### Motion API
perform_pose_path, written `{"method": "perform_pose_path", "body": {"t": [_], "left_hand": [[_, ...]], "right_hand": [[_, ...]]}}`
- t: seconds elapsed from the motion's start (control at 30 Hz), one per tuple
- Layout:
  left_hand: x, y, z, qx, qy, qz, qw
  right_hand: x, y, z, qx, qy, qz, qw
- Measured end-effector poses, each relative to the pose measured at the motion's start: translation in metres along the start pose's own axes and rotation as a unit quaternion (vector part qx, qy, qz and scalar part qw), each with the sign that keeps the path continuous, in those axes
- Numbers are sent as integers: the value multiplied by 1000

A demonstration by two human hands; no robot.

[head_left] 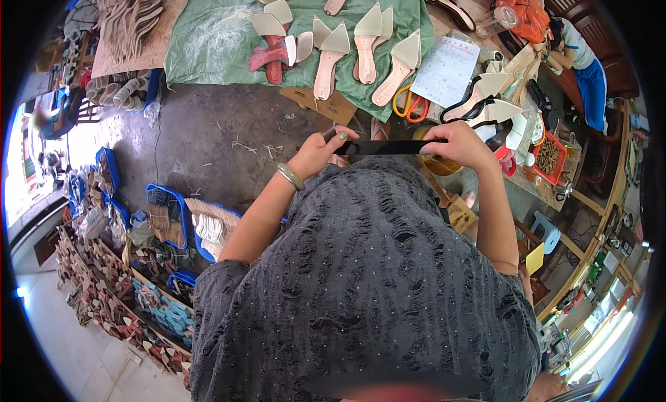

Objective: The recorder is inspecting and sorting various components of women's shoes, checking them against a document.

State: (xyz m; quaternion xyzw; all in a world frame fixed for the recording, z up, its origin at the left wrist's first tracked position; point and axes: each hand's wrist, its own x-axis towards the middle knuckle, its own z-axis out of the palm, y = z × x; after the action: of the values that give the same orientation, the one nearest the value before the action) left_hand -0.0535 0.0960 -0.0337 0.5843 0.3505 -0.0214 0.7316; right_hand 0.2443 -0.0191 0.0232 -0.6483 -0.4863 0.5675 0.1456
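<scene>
A flat black strip (385, 147) stretches level between my hands, close to my body. My left hand (320, 149) pinches its left end, and a thin pointed tool seems to stick out from the same fingers; its kind is too small to tell. My right hand (459, 145) grips the strip's right end with thumb and fingers closed. Ahead on the table lie several shoe soles with pale pointed toe pieces (331, 58). Two red soles (274, 58) with pale pieces lie crossed at the left. A bangle (291, 176) is round my left wrist.
Green sheeting (208, 41) covers the table. Near my right hand are orange-handled scissors (411, 105), a written paper sheet (445, 70), black-edged soles (485, 100) and a red basket (550, 158). Blue crates (168, 215) stand on the floor at left. Another person (579, 62) is at far right.
</scene>
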Motion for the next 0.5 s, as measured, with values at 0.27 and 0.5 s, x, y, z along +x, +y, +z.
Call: {"method": "perform_pose_path", "body": {"t": [0.27,0.5], "left_hand": [[-8,-27,-15,11,27,-42,999],[-11,-68,-31,133,70,-46,987]], "right_hand": [[-17,12,-23,7,26,61,998],[-22,14,-36,10,186,37,982]]}}
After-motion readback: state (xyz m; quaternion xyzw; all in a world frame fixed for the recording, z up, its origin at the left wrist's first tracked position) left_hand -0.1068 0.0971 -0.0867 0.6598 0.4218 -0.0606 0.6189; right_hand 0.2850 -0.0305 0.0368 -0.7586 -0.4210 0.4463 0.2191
